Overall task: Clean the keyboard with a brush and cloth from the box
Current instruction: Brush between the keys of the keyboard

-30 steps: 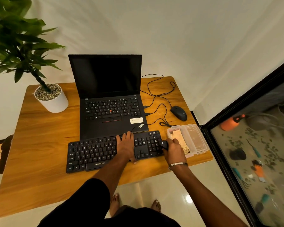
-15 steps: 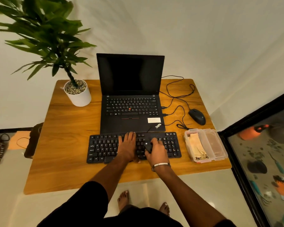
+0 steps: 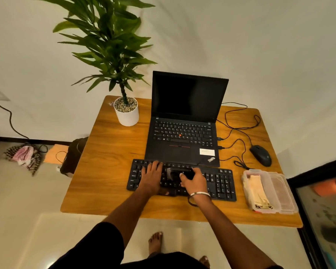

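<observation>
Wooden table (image 3: 109, 171) with an open ThinkPad laptop (image 3: 184, 121) at the back and a black keyboard (image 3: 219, 183) right in front of it. Clear plastic box (image 3: 275, 191) sits near the keyboard's right end, lid open, pale cloth (image 3: 258, 191) still inside. Left hand (image 3: 150, 176) lies flat on the keys, fingers spread. Right hand (image 3: 194, 180) is wrapped around a black brush (image 3: 177, 172), bristles down on the keys between both hands.

Warm, dim indoor light falls from above the table (image 3: 113, 171); soft shadows lie beneath it. Wide-angle distortion bends the edges, and blur smears the frame's right side.
</observation>
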